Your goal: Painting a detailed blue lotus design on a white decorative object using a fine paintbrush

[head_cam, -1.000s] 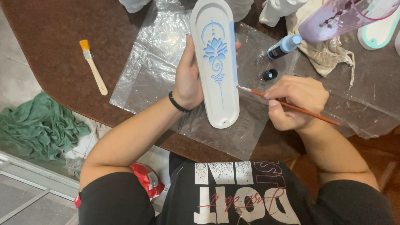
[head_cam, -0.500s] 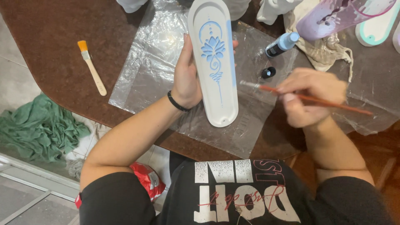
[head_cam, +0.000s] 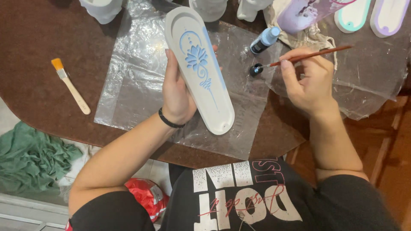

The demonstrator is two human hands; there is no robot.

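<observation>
Brown table point(head_cam: 38, 30) under a clear plastic sheet point(head_cam: 137, 72). Long white oval tray point(head_cam: 201, 72), now tilted leftward compared with half a second ago, gripped along its edge by the left hand point(head_cam: 175, 94) above the sheet's middle; raised blue lotus and crescent motif, blue stripe on one rim. Right hand point(head_cam: 306, 81), closed on a thin red paintbrush point(head_cam: 308, 56), moved from beside the tray toward the far edge; bristles apparently dipped in a small black paint cap point(head_cam: 256, 69). Blue-capped paint bottle point(head_cam: 264, 40) just beyond.

Dark brown table point(head_cam: 34, 30) w/ rounded corner at left; clear plastic sheet point(head_cam: 128, 85) over its middle. Pale floor point(head_cam: 8, 115) below, green cloth point(head_cam: 30, 158) heaped there.
</observation>
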